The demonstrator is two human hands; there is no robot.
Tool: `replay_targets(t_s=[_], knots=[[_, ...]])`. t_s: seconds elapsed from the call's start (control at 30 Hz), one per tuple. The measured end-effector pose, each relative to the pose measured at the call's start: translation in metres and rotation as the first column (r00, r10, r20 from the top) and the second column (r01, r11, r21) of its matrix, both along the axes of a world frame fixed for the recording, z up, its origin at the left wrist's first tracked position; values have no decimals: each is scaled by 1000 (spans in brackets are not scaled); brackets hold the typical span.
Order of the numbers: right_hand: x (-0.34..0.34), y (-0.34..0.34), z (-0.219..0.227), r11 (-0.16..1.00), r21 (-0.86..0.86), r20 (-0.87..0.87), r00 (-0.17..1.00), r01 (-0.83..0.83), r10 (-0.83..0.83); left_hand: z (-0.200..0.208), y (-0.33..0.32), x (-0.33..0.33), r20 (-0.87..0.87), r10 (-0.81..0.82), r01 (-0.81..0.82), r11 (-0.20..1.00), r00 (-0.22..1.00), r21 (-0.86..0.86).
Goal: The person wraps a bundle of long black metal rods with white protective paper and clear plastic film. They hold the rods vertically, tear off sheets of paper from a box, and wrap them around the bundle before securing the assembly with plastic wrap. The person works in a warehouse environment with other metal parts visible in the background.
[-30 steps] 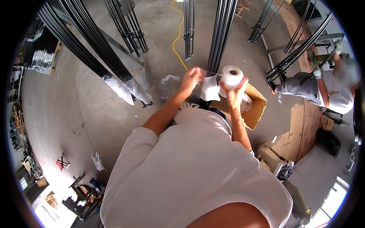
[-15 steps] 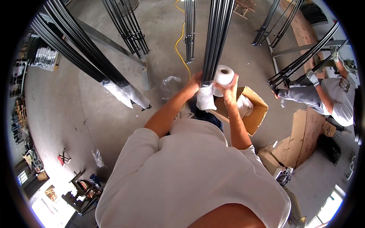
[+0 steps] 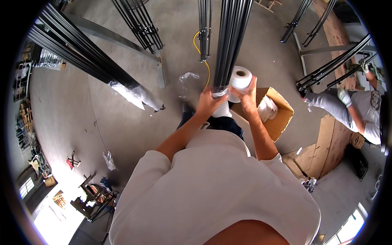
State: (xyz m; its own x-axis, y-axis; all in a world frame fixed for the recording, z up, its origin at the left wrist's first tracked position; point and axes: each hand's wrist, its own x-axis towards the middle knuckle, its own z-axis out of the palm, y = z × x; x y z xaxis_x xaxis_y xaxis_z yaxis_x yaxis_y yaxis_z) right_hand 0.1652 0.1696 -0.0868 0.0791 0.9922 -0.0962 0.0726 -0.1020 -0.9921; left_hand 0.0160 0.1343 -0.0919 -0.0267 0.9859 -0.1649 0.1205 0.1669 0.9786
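A bundle of long black tubes (image 3: pixel 230 45) hangs down in front of me. Clear film and a white wrapping (image 3: pixel 222 110) cover its lower end. My left hand (image 3: pixel 209 103) is closed around that end, with its fingers across the film and part of the white wrapping hidden behind it. Close beside the tubes, on their right, my right hand (image 3: pixel 246 97) grips a roll of clear stretch film (image 3: pixel 241 77) with a brown core. The roll stands upright, its top end facing me.
An open cardboard box (image 3: pixel 281 118) with white material inside stands right of my legs. Another wrapped tube bundle (image 3: pixel 130 92) hangs at left, by a grey metal frame (image 3: pixel 110 34). A gloved co-worker (image 3: pixel 359 104) handles tubes at far right. A yellow cable (image 3: pixel 197 43) crosses the floor.
My left hand has come round from the left side of the bundle to its near face, over the wrapped end. The roll stays in my right hand, close to the tubes. The view has shifted slightly.
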Motion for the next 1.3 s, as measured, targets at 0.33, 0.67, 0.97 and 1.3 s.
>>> replay_targets(t_s=[0.33, 0.67, 0.97, 1.3], knots=[[-2, 47, 18, 852, -54, -106, 851, -521, 514, 5, -13, -27, 328, -104, 174, 966, 939, -193], [-56, 57, 9, 623, -85, -639, 523, -777, 565, 8, -26, -56, 546, -189, 293, 950, 816, -109], [-64, 57, 10, 591, -57, -499, 536, -805, 682, 5, -38, -50, 537, -177, 250, 966, 825, -66], [-65, 84, -29, 446, -31, -644, 359, -894, 675, -14, -48, -58, 572, -251, 314, 949, 781, -13]])
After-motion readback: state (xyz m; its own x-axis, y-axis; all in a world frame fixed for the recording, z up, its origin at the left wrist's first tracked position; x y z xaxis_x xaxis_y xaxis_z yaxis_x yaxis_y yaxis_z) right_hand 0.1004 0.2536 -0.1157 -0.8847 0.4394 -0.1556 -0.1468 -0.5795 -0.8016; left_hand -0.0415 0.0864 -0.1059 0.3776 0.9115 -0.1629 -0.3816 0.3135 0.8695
